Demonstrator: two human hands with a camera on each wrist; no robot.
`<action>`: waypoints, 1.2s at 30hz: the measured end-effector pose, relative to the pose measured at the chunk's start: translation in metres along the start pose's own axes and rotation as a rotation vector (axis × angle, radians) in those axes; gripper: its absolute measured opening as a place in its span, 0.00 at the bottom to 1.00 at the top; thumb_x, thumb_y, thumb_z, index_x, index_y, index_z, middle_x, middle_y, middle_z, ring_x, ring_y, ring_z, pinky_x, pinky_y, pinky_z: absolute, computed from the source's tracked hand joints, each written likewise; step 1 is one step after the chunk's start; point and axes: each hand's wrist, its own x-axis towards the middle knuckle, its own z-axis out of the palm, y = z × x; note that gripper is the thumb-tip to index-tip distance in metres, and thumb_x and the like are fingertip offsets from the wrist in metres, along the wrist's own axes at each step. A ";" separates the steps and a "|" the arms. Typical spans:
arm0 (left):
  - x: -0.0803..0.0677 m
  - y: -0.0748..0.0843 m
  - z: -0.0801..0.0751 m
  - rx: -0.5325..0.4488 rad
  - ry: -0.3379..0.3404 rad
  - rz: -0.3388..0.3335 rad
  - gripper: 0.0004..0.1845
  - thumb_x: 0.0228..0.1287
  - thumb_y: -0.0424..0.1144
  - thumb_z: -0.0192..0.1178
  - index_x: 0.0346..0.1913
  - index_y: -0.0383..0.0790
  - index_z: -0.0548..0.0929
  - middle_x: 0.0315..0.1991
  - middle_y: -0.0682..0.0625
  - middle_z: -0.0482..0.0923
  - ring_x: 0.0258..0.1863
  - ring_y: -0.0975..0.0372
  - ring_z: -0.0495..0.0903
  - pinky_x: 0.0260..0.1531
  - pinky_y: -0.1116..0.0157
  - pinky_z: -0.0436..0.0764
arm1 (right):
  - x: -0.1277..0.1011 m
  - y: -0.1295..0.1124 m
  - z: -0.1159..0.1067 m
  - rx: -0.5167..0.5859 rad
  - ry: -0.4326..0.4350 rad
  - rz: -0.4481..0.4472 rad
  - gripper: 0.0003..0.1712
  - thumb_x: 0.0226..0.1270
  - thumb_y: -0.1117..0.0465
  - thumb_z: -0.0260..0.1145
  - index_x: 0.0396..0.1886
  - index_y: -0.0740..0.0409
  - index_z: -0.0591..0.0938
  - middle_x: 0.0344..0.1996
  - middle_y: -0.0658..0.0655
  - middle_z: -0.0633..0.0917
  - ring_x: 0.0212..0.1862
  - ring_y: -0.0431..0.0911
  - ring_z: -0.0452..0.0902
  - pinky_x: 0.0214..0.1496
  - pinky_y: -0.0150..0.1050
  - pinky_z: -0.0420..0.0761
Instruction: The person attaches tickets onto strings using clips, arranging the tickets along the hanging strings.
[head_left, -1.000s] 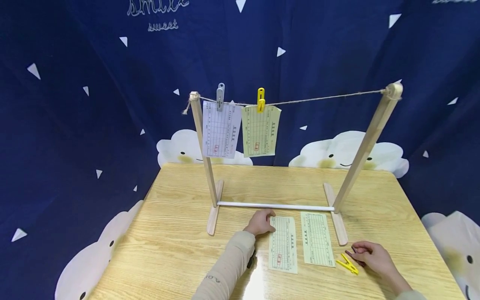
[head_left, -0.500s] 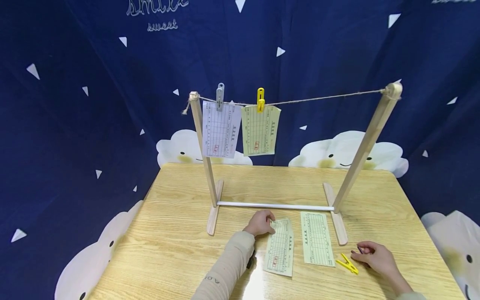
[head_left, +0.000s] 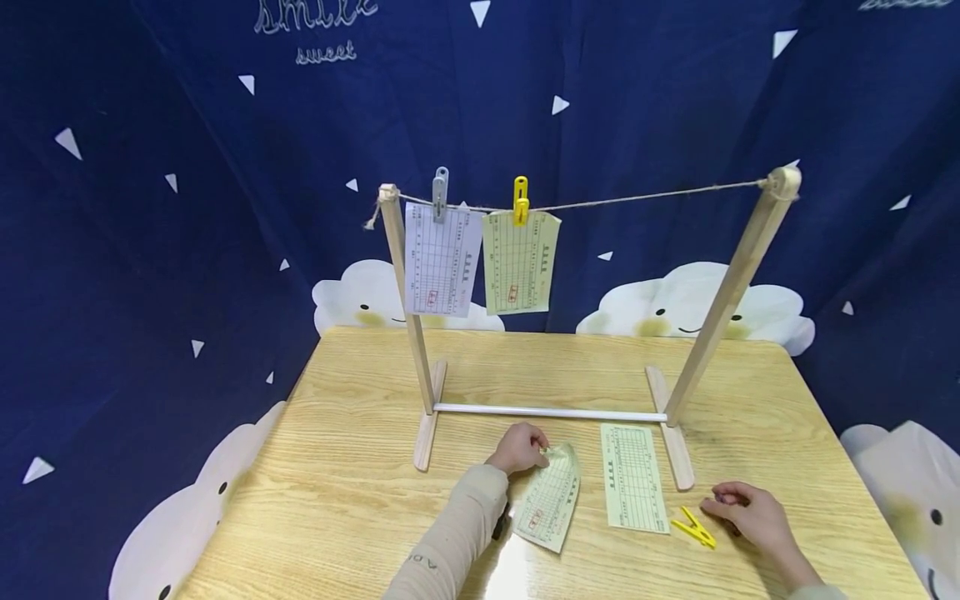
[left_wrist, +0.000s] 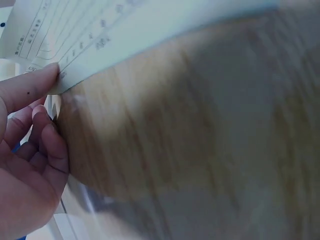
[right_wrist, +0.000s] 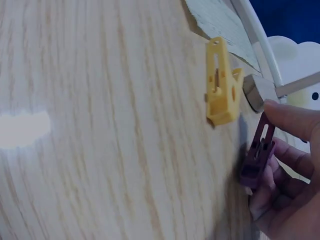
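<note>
My left hand [head_left: 519,448] pinches the top corner of a pale green printed slip [head_left: 549,500], which bends up off the table. In the left wrist view the thumb presses on that slip [left_wrist: 100,42]. At the right my right hand [head_left: 753,512] holds a dark purple clothespin [right_wrist: 258,152] between thumb and fingers. Beside it lies a yellow clothespin [head_left: 694,528]. A second green slip [head_left: 636,479] lies flat between the hands. On the twine [head_left: 637,200] hang a white slip [head_left: 442,267] under a grey clothespin [head_left: 440,196] and a yellowish slip [head_left: 520,267] under a yellow clothespin [head_left: 521,200].
A wooden frame carries the twine between its left post [head_left: 408,308] and right post [head_left: 731,300]. A white bar [head_left: 551,412] joins its feet near the table [head_left: 337,492] surface. Behind hangs a dark blue curtain [head_left: 637,100] with clouds.
The slip at my left hand has gone from flat to bent, its lower end swinging left. My right hand has shifted slightly and the purple clothespin has turned in its fingers.
</note>
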 end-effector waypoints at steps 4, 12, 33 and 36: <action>0.000 -0.003 0.003 -0.004 0.057 0.023 0.04 0.40 0.28 0.67 0.22 0.35 0.82 0.14 0.58 0.70 0.16 0.73 0.64 0.22 0.76 0.67 | -0.001 0.000 -0.003 0.068 -0.024 0.055 0.32 0.50 0.51 0.71 0.45 0.75 0.76 0.27 0.53 0.82 0.23 0.40 0.73 0.23 0.34 0.73; -0.002 -0.006 0.004 -0.072 0.126 0.063 0.02 0.42 0.28 0.65 0.22 0.35 0.83 0.16 0.55 0.75 0.16 0.74 0.66 0.20 0.77 0.69 | -0.005 -0.007 -0.010 0.168 -0.082 0.060 0.33 0.58 0.52 0.65 0.53 0.76 0.71 0.28 0.52 0.82 0.29 0.39 0.75 0.30 0.33 0.73; -0.013 0.002 -0.012 -0.274 0.124 0.082 0.09 0.46 0.24 0.65 0.34 0.27 0.81 0.21 0.53 0.73 0.21 0.71 0.68 0.23 0.75 0.71 | -0.001 -0.011 -0.016 0.358 -0.085 -0.061 0.27 0.65 0.54 0.59 0.56 0.68 0.71 0.32 0.33 0.79 0.36 0.26 0.72 0.34 0.32 0.77; -0.015 0.003 -0.014 -0.279 0.127 0.094 0.09 0.47 0.24 0.65 0.34 0.27 0.81 0.22 0.52 0.74 0.21 0.70 0.68 0.23 0.75 0.70 | 0.006 0.000 -0.014 0.486 -0.099 -0.114 0.23 0.66 0.56 0.59 0.54 0.66 0.71 0.34 0.38 0.82 0.37 0.30 0.76 0.35 0.33 0.78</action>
